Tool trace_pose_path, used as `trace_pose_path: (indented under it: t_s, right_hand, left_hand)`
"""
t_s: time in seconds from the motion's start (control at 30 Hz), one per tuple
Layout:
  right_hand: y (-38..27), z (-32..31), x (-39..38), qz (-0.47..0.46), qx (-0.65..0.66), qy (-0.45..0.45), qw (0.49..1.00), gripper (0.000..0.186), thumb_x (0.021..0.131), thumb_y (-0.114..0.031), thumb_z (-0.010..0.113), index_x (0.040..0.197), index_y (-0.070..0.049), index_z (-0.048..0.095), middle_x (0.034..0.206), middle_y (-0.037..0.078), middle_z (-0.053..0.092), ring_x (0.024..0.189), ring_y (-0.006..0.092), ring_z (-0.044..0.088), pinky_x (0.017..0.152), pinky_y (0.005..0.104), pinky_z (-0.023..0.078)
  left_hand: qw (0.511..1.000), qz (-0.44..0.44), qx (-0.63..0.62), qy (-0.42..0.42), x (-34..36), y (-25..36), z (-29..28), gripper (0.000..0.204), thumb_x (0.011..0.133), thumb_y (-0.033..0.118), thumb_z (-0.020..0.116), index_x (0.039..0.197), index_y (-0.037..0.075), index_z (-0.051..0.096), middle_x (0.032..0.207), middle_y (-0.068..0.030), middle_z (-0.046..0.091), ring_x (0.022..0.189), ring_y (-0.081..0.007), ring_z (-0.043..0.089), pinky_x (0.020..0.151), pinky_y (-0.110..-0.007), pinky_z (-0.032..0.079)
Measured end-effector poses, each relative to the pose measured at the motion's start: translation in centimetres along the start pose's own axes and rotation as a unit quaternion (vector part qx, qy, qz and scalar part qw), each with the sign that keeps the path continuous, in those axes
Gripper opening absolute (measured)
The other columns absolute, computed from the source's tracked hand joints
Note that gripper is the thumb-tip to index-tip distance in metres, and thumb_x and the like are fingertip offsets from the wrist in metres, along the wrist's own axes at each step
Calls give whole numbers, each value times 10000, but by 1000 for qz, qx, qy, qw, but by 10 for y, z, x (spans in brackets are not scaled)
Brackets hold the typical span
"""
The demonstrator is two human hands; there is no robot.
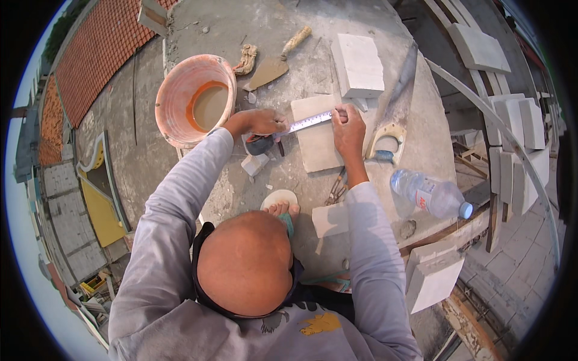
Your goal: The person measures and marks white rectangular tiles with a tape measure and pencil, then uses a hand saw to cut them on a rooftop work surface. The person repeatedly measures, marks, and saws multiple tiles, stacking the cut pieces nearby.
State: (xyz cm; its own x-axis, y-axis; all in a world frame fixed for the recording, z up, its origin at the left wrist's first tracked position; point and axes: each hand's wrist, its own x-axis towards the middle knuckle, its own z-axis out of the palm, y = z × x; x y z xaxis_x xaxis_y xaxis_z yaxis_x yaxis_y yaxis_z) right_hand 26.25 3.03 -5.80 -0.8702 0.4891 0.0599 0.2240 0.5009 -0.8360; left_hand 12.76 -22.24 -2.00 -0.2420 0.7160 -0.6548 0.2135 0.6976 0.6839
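Note:
My left hand (265,122) is closed round a dark tape measure (259,144). Its white blade (310,122) runs out to my right hand (350,135), where the fingers pinch its far end. Beneath the stretched blade lies a flat pale block (318,150). A thicker white block (359,63) with a rough edge rests just beyond my right hand. To the right of that hand is a handsaw (394,137) with a pale handle. Pliers (337,188) lie by my right wrist, partly hidden, and a small block offcut (254,164) sits below my left hand.
An orange-rimmed bucket (170,99) with grey liquid stands left. Beyond my hands lie a trowel (268,72) and a crumpled brownish item (247,59). A plastic bottle (430,194) lies at right near the slab edge. More white blocks (435,274) and a curved metal bar (481,105) are further right.

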Motion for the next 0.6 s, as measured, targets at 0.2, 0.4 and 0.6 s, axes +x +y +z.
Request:
trace_pose_path:
  t_s: [0.2, 0.4, 0.6]
  right_hand:
    - [-4, -3, -9, -56, -28, -33, 997, 269, 960, -134, 769, 1205, -29, 737, 1081, 175, 680, 1023, 355, 679, 899, 455, 542]
    - [-3, -3, -7, -152, -85, -16, 985, 356, 973, -116, 740, 1311, -7, 719, 1121, 186, 670, 1131, 370, 640, 969, 460, 523]
    - [-5, 7, 5, -150, -93, 3, 984, 287, 980, -54, 708, 1263, -19, 734, 1147, 173, 724, 1105, 367, 677, 974, 445, 541]
  left_hand:
    - [999, 34, 25, 31, 3, -4, -5, 337, 1105, 356, 500, 1100, 69, 677, 862, -53, 728, 821, -211, 701, 817, -408, 548]
    - [996, 36, -14, 76, 2, 14, -7, 315, 1122, 331, 487, 1084, 53, 629, 790, -54, 635, 745, -177, 668, 723, -384, 551]
    - [991, 51, -37, 116, 7, 7, -8, 295, 1120, 317, 483, 1065, 62, 620, 831, -53, 624, 743, -174, 649, 713, -380, 542]
